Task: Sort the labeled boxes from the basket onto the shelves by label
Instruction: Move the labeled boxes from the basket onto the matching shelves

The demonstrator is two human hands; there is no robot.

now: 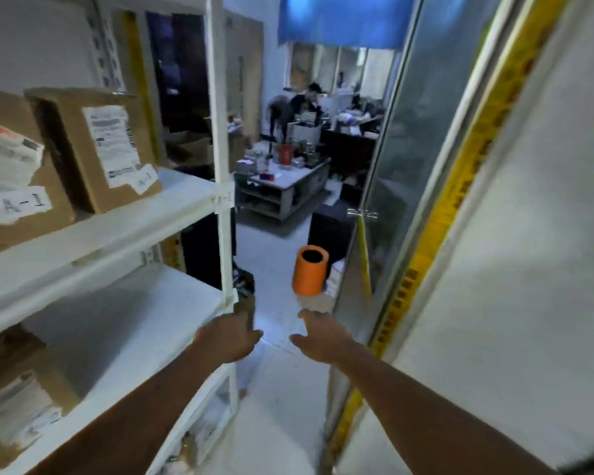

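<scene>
L hand [228, 339] & R hand [318, 339]: both held nothing, fingers loose, reaching fwd. A-1 boxes [107, 149] sat on upper shelf [124, 221], well above-left of L hand. Orange cylinder [310, 270] on floor beyond R hand.

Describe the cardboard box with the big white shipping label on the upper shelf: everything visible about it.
The cardboard box is plain brown and closed, standing upright on the white upper shelf, turned at a slight angle. A large white printed shipping label covers its front face; the print is too blurred to read. A smaller white paper tag at its lower right corner seems to read A-1. It sits close beside another brown box tagged A-1; whether they touch is unclear. Neither hand touches it.
</scene>
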